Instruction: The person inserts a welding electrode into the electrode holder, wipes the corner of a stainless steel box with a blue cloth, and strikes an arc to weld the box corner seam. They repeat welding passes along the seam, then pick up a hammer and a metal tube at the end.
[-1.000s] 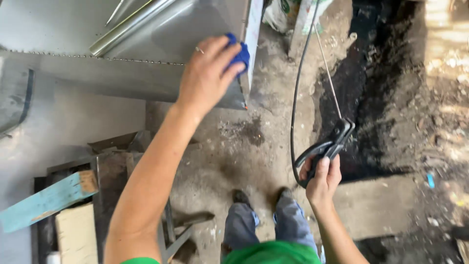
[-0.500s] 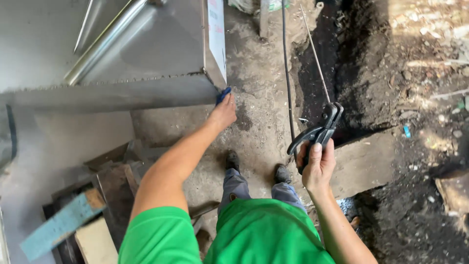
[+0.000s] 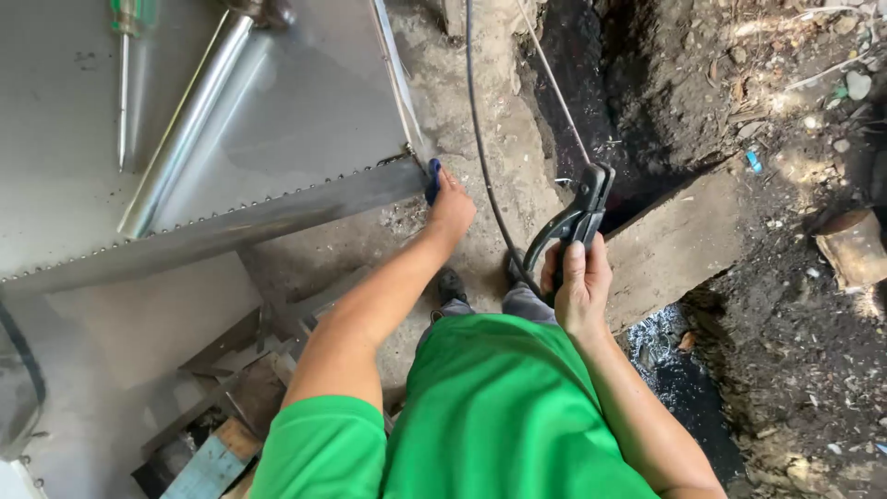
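Down by the corner of the sheet-metal box [image 3: 277, 120], the left hand [image 3: 451, 208] reaches forward with its fingers [image 3: 442, 185] closed narrowly around a small blue object [image 3: 431, 181], pressed right at the end of the box's lower seam [image 3: 231, 222], where a row of small weld dots runs. What the blue thing is cannot be made out; only a sliver shows past the knuckles. The right hand [image 3: 577, 286] sits nearer the body, fingers wrapped around the handle of a black welding electrode holder [image 3: 577, 217], its clamp end pointing up and away, toward the dark trench [image 3: 601, 111]. A thin rod [image 3: 554, 83] and a black cable [image 3: 480, 139] run from the holder toward the top edge, both cut off there. The holder's long axis leans slightly right of vertical, and the seam corner lies to its left, just beyond the left hand, so the left hand is the nearer of the two to the metal. A long steel tube [image 3: 185, 129] and a green-handled screwdriver [image 3: 125, 74] lie on the box's top. The green shirt [image 3: 499, 416] hides most of the legs and the floor beneath.
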